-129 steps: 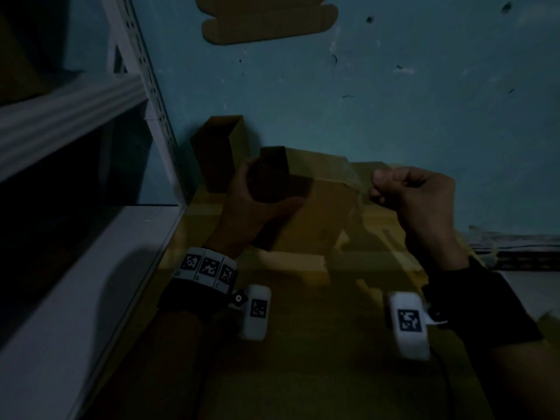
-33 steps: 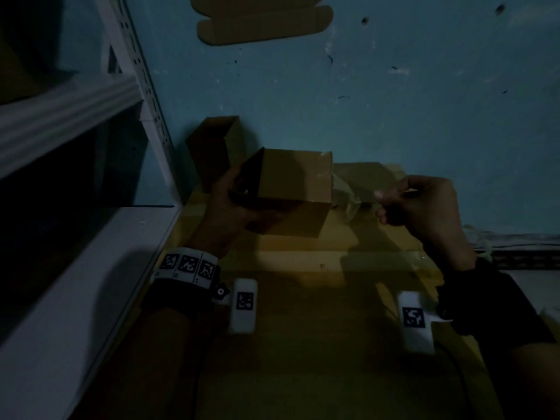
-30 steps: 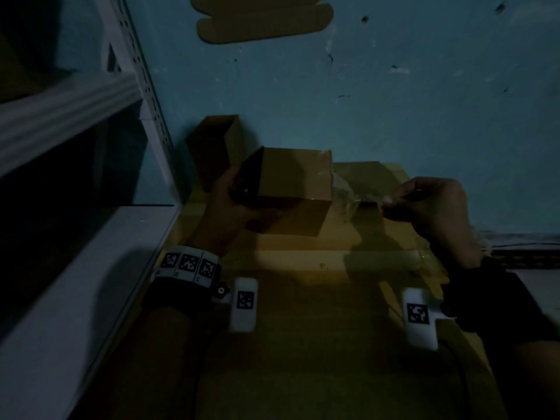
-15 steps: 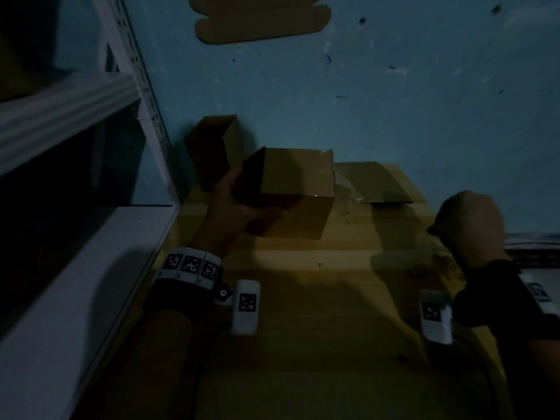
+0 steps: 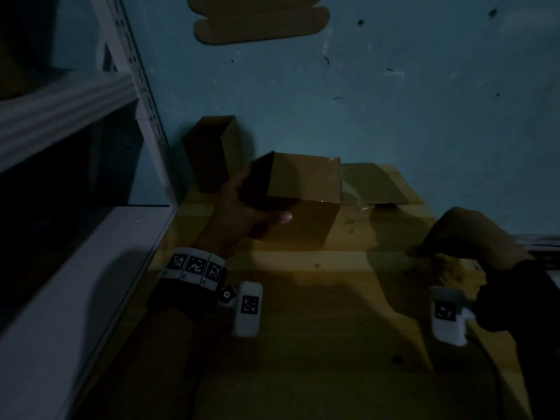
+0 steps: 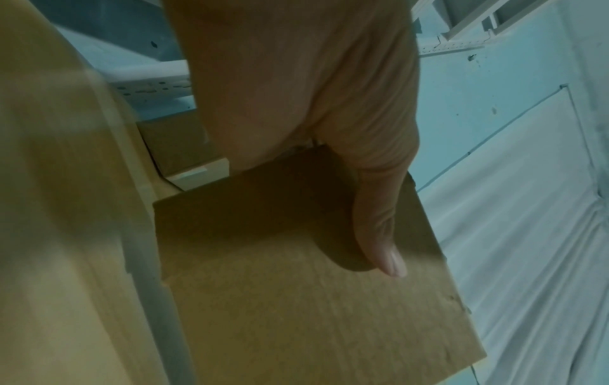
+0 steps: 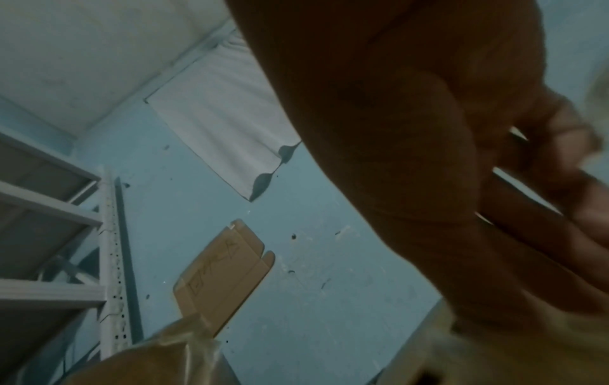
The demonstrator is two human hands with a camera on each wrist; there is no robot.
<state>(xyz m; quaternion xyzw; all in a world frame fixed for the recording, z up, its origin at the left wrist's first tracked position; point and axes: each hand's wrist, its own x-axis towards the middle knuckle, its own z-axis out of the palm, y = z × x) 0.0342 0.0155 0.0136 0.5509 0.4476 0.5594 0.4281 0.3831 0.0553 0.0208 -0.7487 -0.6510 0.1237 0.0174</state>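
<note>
My left hand [image 5: 254,218] grips a small brown cardboard box [image 5: 303,189] above the wooden table [image 5: 303,328], thumb laid across its near face. The left wrist view shows the thumb [image 6: 379,234] pressed on the box [image 6: 296,312]. A scrap of clear tape [image 5: 353,204] hangs off the box's right edge. My right hand [image 5: 466,234] is low at the table's right side, knuckles up and fingers curled over a crumpled piece of clear tape [image 5: 445,268]. In the right wrist view the curled fingers [image 7: 544,161] are blurred.
Another open cardboard box [image 5: 209,156] stands against the blue wall at the back left. A flat cardboard piece [image 5: 372,183] lies behind the held box. A cardboard cutout [image 5: 257,22] is stuck on the wall. White metal shelving [image 5: 75,283] borders the table's left side.
My right hand pulled the tape strip off the box's right side, then dropped down and right to the table's edge. The left hand kept the box almost still.
</note>
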